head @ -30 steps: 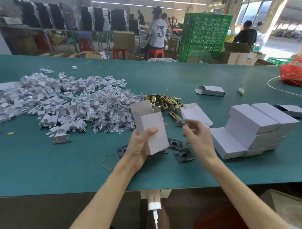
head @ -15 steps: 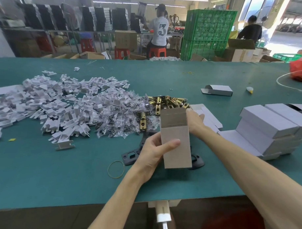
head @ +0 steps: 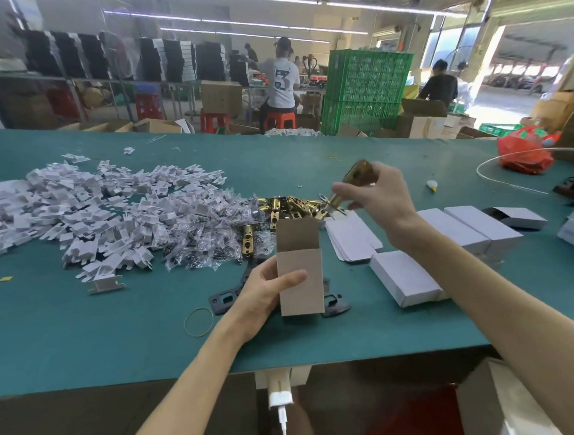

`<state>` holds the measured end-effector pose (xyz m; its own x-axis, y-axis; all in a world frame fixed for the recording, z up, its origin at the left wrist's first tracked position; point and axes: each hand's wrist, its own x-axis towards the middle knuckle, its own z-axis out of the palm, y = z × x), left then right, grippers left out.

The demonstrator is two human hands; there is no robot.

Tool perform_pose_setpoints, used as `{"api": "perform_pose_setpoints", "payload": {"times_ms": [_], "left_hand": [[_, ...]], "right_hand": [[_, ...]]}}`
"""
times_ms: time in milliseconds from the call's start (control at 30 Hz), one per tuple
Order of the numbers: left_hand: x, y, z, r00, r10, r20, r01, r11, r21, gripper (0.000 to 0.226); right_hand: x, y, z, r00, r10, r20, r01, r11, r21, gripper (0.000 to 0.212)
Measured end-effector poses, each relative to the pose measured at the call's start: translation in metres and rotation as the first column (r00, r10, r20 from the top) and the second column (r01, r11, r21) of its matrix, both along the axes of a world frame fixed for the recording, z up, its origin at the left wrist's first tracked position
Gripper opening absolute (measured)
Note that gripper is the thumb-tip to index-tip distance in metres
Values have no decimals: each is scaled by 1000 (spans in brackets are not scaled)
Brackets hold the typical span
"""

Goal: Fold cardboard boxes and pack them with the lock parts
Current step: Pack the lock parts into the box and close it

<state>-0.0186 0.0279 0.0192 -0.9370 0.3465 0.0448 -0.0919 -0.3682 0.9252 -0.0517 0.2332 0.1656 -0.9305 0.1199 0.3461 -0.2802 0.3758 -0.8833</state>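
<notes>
Pointing up: box [head: 304, 299], latch [head: 358, 176] tilted.

Box [head: 299, 279] mouth open above, black plates [head: 223, 300] crowding beneath — table [head: 80, 333] free near-left

One readable mark is showing right now: a big dark numeral "3" is sitting on the back of the white short-sleeved T-shirt [head: 282, 83]. The person wearing it is sitting on the red plastic stool [head: 279, 119], beyond the far edge of the teal-covered worktop [head: 80, 324], roughly midway along it. A smaller dark mark is crowding the numeral's upper left, but it is looking too blurred to read. Nothing else is coming through sharply enough to read.
</notes>
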Motion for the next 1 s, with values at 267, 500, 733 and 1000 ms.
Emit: {"api": "perform_pose_setpoints", "payload": {"times_ms": [267,500,733,1000], "left_hand": [[0,0,-2,997,-50,-66,48,998,-31,48],[-4,0,-4,997,-41,-58,40,999,-18,43],[-3,-1,-2,997,-46,-57,45,999,-12,34],[-5,0,-3,998,-40,-53,39,999,-22,37]], "right_hand": [[38,-41,6,981,186,-49,-136,848,513,52],[40,-57,-11,990,138,-12,-81,650,756,38],[32,-59,-13,986,148,82,-152,568,809,24],[31,-62,-18,972,189,136,-198,366,909,21]]}}
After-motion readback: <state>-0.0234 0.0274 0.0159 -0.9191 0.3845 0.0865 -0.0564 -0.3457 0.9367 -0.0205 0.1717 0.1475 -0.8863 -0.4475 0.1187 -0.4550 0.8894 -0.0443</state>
